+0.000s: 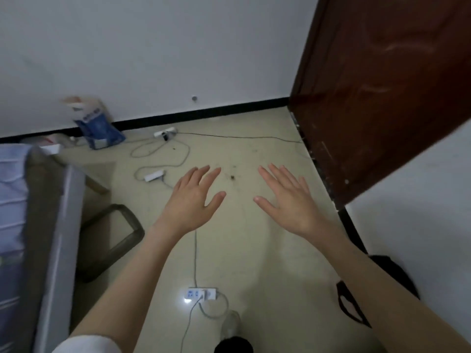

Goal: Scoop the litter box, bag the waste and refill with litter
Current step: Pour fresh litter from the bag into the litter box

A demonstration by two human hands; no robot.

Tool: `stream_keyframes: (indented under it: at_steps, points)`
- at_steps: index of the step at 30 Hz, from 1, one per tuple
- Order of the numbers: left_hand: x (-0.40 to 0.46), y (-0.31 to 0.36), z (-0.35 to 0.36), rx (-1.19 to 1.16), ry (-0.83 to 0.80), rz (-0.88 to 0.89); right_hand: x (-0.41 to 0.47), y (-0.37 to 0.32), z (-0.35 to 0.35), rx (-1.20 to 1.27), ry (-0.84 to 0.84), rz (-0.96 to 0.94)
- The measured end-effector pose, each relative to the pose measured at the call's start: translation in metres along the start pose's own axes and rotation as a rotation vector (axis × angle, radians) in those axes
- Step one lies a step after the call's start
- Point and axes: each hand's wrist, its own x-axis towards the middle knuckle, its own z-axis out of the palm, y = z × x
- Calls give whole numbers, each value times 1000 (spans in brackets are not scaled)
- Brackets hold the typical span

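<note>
My left hand (195,197) and my right hand (288,197) are held out side by side over the floor, palms down, fingers spread, holding nothing. A blue and white bag (100,128), possibly the litter, leans against the far wall at the left. I see no litter box or scoop in this view.
A power strip (201,293) with cables lies on the floor below my hands, and two more strips (153,175) (165,133) lie farther off. A dark brown door (382,85) stands open on the right. A bed (30,225) edges the left. A black bag (392,273) sits near the right wall.
</note>
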Motion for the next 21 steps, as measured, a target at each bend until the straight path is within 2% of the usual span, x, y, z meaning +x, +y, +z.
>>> stream_keyframes:
  at_steps: [8,14,21]
  points:
    - [32,-60,-66,32,128,-225,120,-66,-51,-78,-49,-271]
    - [90,-85,-84,15,189,-433,217,-81,-82,-173,-133,-438]
    - [143,-115,-116,-60,227,-578,324,-107,-110,-242,-172,-574]
